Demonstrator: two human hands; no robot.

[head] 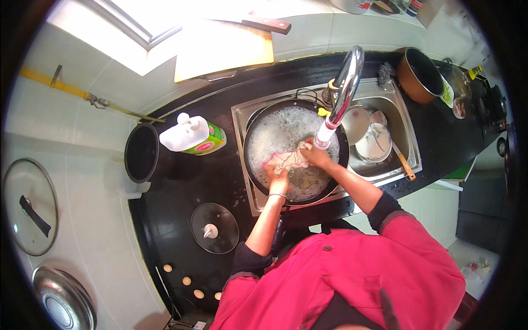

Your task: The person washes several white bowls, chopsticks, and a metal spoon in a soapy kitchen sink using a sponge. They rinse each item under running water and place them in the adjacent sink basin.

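Observation:
A pale dishcloth (pixel 291 159) with pink edging is stretched between my two hands over a large black wok (pixel 248 165) of soapy, foamy water. My left hand (pixel 279 180) grips the cloth's near left end, its fingers partly in the suds. At the cloth's right end, my right hand (pixel 315 155) holds a bunched part, just under the faucet spout (pixel 324 138). The wok sits over the left basin of a stainless steel sink (pixel 252 198). Whether water runs from the faucet, I cannot tell.
The right basin holds stacked bowls (pixel 373 142) and a wooden-handled utensil (pixel 403 165). A detergent bottle (pixel 194 136), a glass lid (pixel 222 233) and several eggs (pixel 187 281) are on the left counter. A brown pot (pixel 416 76) stands right of the sink.

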